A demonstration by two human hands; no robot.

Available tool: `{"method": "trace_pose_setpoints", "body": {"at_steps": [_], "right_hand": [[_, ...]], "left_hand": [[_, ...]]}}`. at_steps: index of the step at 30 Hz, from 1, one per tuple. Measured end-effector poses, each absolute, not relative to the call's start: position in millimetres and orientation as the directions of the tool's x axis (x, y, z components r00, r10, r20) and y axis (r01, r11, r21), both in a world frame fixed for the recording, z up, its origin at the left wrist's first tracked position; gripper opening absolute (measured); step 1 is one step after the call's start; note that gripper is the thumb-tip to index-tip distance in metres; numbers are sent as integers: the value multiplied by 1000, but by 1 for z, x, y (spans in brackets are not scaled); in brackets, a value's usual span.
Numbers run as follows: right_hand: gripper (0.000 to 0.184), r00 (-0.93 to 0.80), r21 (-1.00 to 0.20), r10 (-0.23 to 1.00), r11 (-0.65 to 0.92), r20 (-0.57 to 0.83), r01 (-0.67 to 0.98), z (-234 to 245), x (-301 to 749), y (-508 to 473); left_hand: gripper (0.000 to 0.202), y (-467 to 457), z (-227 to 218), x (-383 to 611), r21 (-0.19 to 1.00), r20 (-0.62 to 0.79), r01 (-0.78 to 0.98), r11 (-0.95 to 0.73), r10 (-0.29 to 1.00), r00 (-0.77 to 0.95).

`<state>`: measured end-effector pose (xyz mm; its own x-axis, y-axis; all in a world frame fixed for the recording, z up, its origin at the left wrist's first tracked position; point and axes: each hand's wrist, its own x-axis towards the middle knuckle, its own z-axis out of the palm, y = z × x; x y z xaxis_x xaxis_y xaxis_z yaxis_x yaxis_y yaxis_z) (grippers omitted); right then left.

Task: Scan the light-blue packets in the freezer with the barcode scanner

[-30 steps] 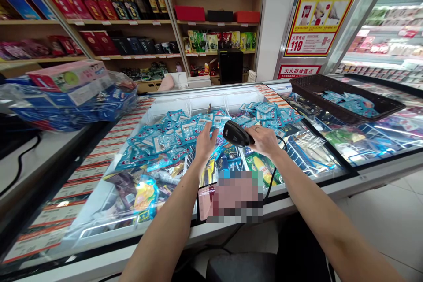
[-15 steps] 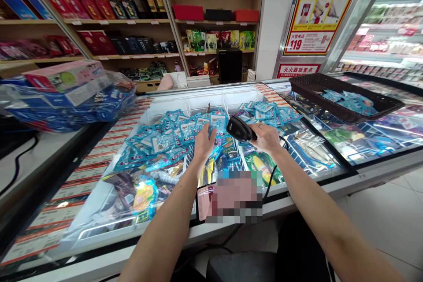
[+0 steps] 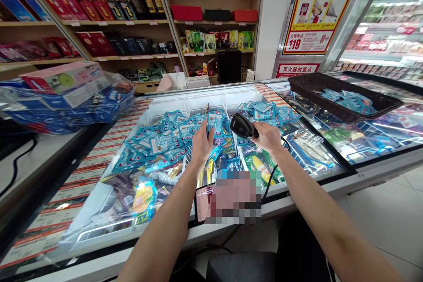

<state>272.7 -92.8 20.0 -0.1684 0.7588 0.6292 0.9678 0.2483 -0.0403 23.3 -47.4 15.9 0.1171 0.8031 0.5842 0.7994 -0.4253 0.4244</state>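
Note:
My left hand (image 3: 202, 143) pinches a small blue packet (image 3: 215, 122) by its edge, with a white barcode label facing up. To its right, my right hand (image 3: 268, 137) is wrapped round the handle of a black barcode scanner (image 3: 243, 126), whose head points left toward the packet. The scanner and packet are close but apart. Under and beyond my left hand spreads a heap of similar blue packets (image 3: 165, 139) on the freezer top. A second pile of blue packets (image 3: 274, 112) lies behind the scanner.
A phone (image 3: 203, 202), partly blurred out, lies at the freezer's front edge. The scanner's black cable (image 3: 271, 180) runs down beside it. At right sits a dark basket (image 3: 373, 114) holding several blue packets; at left, a plastic-wrapped stack of boxes (image 3: 66, 97).
The scanner has tilted and shifted slightly right, away from the packet. My left hand has moved slightly left, with the packet still in it.

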Motion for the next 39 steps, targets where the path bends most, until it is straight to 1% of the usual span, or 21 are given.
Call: {"method": "trace_pose_setpoints", "body": {"at_steps": [3,11,15,17,18,20,22,23,25,30,33,35,39], "right_hand": [[28,-111,-70,781,194,614,979,22,275,-93],[29,-24,-106,827,100,562,989,28,278,-95],[31,9,-113,843,61,537,992,29,280,-95],[32,14,-113,846,56,534,992,29,281,-95],[31,14,-114,846,55,532,992,29,281,-95],[31,15,-115,851,54,524,992,30,281,-95],[31,20,-119,858,47,513,992,31,281,-95],[32,24,-121,861,43,509,992,31,281,-96],[31,33,-124,862,34,507,992,31,281,-96],[30,91,-133,843,-23,530,991,30,282,-94],[32,124,-140,838,-58,532,988,30,283,-93],[33,128,-142,838,-61,530,988,29,283,-92],[33,137,-153,838,-65,528,986,28,282,-91]], "left_hand": [[56,-44,20,17,359,649,846,-395,757,78],[54,-40,31,-12,355,630,928,-112,762,-149],[50,-49,36,-16,345,655,937,-48,727,-204],[46,-53,38,-12,306,671,948,-91,726,-147],[44,-55,39,-10,267,677,953,-140,732,-82],[40,-55,38,-3,165,662,947,-274,743,99],[36,-54,35,3,71,616,919,-387,742,265],[35,-53,33,5,36,593,906,-421,739,320],[32,-51,28,6,-9,569,897,-441,736,368],[32,-48,25,4,-16,583,899,-437,726,364],[37,-51,30,11,-12,567,854,-521,700,434],[40,-55,33,19,-22,520,792,-611,669,531],[48,-61,32,37,-12,346,645,-764,602,719]]}}
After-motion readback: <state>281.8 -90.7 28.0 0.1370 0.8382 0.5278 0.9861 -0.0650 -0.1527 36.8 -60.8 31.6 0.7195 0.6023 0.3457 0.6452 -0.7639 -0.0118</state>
